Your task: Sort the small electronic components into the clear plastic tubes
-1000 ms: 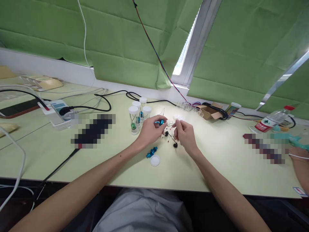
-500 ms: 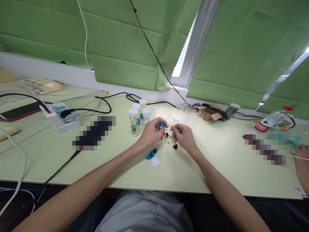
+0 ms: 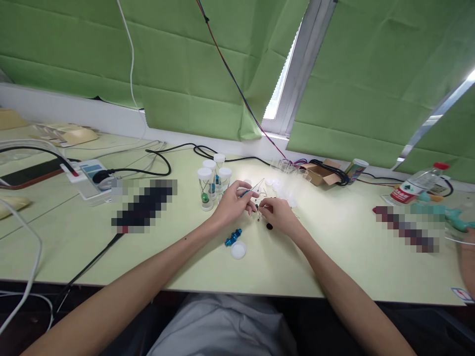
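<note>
Over the middle of the pale yellow-green tabletop [image 3: 334, 237], as seen from the head camera, the two bare hands are working just beside each other. The left hand [image 3: 233, 201] is pinching a small blue piece with thin wire leads [image 3: 244, 194] between thumb and fingers; the leads are projecting up and to the right. The right hand [image 3: 281, 213] is holding its thumb and fingertips close together next to the left hand; whether it is gripping a part cannot be told, because the fingers are hiding the contact point. Small loose parts with thin wires [image 3: 259, 219] are lying between the hands, and a black round part [image 3: 269, 226] is resting just below the right hand. A glossy blue lobed piece [image 3: 233, 237] is lying on the near side of the left hand, with a white round plastic lid [image 3: 238, 250] just beside it. Four clear cylindrical tubes with white caps [image 3: 205, 174] are standing left of the left hand; the frontmost is containing a green round part [image 3: 205, 198].
</note>
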`<state>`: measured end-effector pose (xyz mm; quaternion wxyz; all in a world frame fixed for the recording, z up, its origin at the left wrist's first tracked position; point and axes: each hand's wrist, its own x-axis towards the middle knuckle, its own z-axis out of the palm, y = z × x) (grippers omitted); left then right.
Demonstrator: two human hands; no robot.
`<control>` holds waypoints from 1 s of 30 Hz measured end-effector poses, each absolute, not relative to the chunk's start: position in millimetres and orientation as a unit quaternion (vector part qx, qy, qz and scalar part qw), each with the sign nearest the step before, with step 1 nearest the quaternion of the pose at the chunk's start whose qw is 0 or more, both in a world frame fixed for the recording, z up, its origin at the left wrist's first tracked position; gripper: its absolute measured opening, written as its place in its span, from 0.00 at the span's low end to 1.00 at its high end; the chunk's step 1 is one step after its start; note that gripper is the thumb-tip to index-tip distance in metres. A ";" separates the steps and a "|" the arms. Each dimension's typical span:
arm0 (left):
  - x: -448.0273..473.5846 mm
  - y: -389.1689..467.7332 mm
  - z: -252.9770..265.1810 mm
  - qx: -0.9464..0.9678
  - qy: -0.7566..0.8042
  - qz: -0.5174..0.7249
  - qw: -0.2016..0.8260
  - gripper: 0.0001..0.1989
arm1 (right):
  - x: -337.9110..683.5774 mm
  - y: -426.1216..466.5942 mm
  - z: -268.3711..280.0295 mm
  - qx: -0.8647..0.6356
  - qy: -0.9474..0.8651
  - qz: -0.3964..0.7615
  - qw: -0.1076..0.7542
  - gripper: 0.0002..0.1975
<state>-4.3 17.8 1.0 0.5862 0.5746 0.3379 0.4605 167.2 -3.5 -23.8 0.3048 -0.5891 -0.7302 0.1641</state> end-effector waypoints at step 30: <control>-7.6 25.5 -6.4 0.525 0.337 0.451 0.638 0.13 | 164.0 -1.6 -32.5 -0.571 -0.733 0.121 0.350 0.05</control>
